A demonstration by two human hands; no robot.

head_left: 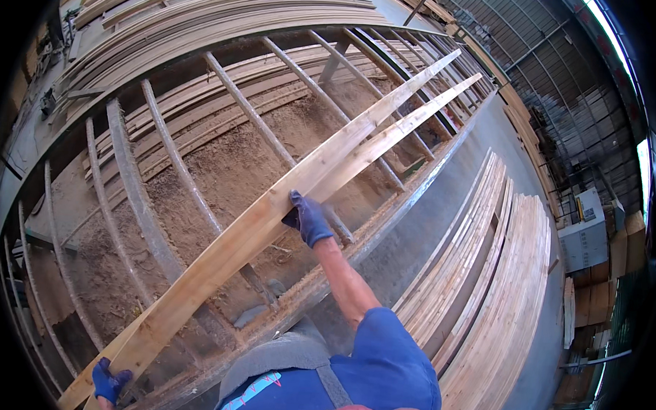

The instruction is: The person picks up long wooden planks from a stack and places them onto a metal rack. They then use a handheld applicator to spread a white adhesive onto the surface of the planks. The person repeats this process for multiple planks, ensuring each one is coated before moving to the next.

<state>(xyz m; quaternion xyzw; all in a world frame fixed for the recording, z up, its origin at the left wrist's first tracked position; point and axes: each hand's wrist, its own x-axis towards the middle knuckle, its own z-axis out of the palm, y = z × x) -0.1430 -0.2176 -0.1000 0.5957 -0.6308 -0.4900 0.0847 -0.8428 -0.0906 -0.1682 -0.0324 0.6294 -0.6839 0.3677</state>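
Two long, pale wooden boards (229, 241) lie side by side, partly overlapping, slanting across a metal frame with crossbars (246, 104). At their near left end, my left hand (111, 379), in a dark blue glove, is closed on the edge. My right hand (310, 219), gloved as well, grips the boards around their middle with the thumb on top; the fingers beneath are partly hidden. The far ends of the boards fan slightly apart above the far crossbars.
Sawdust (206, 168) heaps beneath the crossbars. Long stacked boards (498, 298) lie on the floor to the right, and more stacked planks (226, 13) lie beyond the frame. The frame's near rail (407, 200) runs before my body. A whitish box (584, 228) and cartons stand far right.
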